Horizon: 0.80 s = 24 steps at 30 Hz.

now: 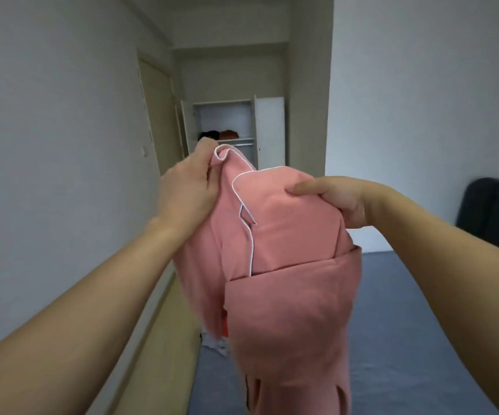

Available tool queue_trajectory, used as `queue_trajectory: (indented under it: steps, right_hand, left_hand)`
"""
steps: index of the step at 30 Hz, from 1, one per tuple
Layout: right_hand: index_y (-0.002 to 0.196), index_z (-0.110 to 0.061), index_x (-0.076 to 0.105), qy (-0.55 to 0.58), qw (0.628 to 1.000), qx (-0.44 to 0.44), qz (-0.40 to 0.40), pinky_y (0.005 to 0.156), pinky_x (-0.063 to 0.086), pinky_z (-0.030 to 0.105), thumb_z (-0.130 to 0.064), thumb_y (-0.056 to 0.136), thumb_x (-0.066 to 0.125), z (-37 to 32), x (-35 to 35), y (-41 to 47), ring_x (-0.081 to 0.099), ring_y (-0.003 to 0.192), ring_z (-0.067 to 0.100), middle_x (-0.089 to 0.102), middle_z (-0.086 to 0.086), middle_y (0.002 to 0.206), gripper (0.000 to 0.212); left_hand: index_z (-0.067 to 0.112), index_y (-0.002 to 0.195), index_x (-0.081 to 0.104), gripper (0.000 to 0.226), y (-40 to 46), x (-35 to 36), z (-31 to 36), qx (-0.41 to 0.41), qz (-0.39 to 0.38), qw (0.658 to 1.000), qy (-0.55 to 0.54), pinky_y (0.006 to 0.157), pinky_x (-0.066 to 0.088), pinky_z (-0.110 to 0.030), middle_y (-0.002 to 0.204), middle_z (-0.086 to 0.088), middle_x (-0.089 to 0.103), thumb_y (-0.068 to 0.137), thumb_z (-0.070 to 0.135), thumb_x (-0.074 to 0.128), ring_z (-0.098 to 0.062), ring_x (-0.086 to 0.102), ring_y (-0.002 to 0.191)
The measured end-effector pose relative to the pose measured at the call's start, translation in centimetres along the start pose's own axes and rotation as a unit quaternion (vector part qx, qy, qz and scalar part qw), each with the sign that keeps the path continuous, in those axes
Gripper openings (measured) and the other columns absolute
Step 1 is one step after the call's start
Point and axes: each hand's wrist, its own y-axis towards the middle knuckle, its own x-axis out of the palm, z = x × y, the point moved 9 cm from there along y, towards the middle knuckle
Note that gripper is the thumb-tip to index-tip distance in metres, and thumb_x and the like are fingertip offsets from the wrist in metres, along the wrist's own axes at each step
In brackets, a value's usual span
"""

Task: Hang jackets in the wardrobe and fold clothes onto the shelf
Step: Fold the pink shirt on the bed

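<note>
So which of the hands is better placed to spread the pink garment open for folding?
Probably the left hand: it pinches the white-piped edge at the top of the pink garment and can draw it outward. The right hand grips bunched fabric.

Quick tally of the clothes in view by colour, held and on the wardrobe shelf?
Pink: 1, the pink white-piped cotton garment, held by left hand and right hand.
Black: 1, the dark folded item on the white wardrobe shelf.
Orange: 1, the orange folded item beside it.
Total: 3
</note>
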Motion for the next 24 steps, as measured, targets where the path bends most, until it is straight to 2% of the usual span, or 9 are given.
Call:
queue_trajectory:
  steps: [3,6,10,13,15,17,19,21,24]
  right_hand:
    - [0.104,-0.01,0.074,0.014,0.998,0.061,-0.019,0.091,0.053,0.037,-0.041,0.066,0.076,3.3,-1.7,-1.1,0.07,0.098,0.025,0.072,0.013,0.108,0.049]
    - [0.116,-0.007,0.069,0.046,0.995,0.092,-0.013,0.104,0.044,0.044,-0.039,0.071,0.075,7.0,-4.1,-1.0,0.063,0.113,0.029,0.067,0.016,0.119,0.055]
    - [0.11,-0.008,0.072,0.054,0.985,0.16,-0.021,0.096,0.048,0.04,-0.037,0.072,0.075,13.7,-7.9,0.9,0.065,0.109,0.027,0.068,0.015,0.118,0.048]
    - [0.116,-0.009,0.066,0.042,0.975,0.215,-0.028,0.092,0.05,0.037,-0.037,0.072,0.073,20.7,-12.5,3.9,0.067,0.106,0.025,0.069,0.012,0.116,0.052]
    - [0.114,-0.009,0.065,0.0,0.963,0.27,-0.025,0.096,0.049,0.037,-0.038,0.077,0.072,26.7,-16.2,6.7,0.066,0.107,0.023,0.071,0.01,0.114,0.048]
    - [0.114,-0.009,0.064,-0.046,0.945,0.323,-0.03,0.1,0.047,0.04,-0.039,0.088,0.066,33.5,-19.9,10.3,0.063,0.11,0.022,0.068,0.01,0.119,0.04]
    - [0.119,-0.011,0.06,-0.079,0.933,0.351,-0.028,0.093,0.052,0.042,-0.038,0.094,0.06,40.3,-23.2,14.9,0.064,0.109,0.023,0.066,0.01,0.121,0.037]
    - [0.127,-0.013,0.054,-0.156,0.932,0.326,0.0,0.087,0.053,0.041,-0.038,0.097,0.053,46.8,-26.4,21.0,0.062,0.109,0.026,0.062,0.01,0.124,0.039]
    - [0.134,-0.008,0.05,-0.331,0.909,0.238,0.083,0.096,0.042,0.036,-0.032,0.102,0.041,56.1,-30.2,30.0,0.052,0.122,0.031,0.053,0.015,0.136,0.041]
  left_hand:
    - [0.022,0.104,0.044,0.014,-0.7,3.0,2.2,0.038,-0.047,0.998,-0.013,0.057,0.038,-0.037,0.079,-0.005,0.06,0.098,0.032,0.036,-0.035,0.055,0.069]
    - [0.017,0.104,0.044,0.014,-1.9,8.5,3.7,0.026,-0.11,0.993,-0.044,0.054,0.034,-0.038,0.071,-0.005,0.056,0.099,0.029,0.039,-0.033,0.05,0.063]
    - [0.015,0.102,0.041,0.008,-5.6,18.4,4.4,-0.005,-0.22,0.974,-0.06,0.057,0.044,-0.044,0.075,-0.015,0.06,0.097,0.021,0.04,-0.039,0.055,0.07]
    - [0.018,0.102,0.042,0.007,-9.3,27.3,4.3,-0.029,-0.278,0.958,-0.066,0.06,0.043,-0.044,0.085,-0.019,0.064,0.098,0.023,0.041,-0.041,0.057,0.077]
    - [0.022,0.096,0.039,0.005,-12.4,34.1,4.1,-0.046,-0.312,0.946,-0.069,0.057,0.035,-0.04,0.086,-0.02,0.065,0.099,0.026,0.041,-0.042,0.057,0.079]
    - [0.02,0.099,0.041,0.008,-16.1,41.9,3.8,-0.063,-0.352,0.932,-0.052,0.057,0.032,-0.039,0.089,-0.02,0.066,0.099,0.028,0.042,-0.042,0.059,0.081]
    - [0.015,0.104,0.044,0.013,-20.5,50.6,3.2,-0.066,-0.397,0.915,-0.025,0.059,0.033,-0.038,0.092,-0.02,0.066,0.099,0.027,0.041,-0.04,0.06,0.083]
    - [0.013,0.106,0.043,0.014,-25.2,59.8,2.0,-0.074,-0.437,0.896,0.004,0.061,0.033,-0.037,0.097,-0.019,0.065,0.099,0.024,0.038,-0.039,0.06,0.085]
    - [0.012,0.111,0.043,0.019,-32.5,72.4,-1.0,-0.103,-0.461,0.879,0.068,0.065,0.038,-0.04,0.102,-0.016,0.061,0.1,0.026,0.036,-0.039,0.059,0.09]
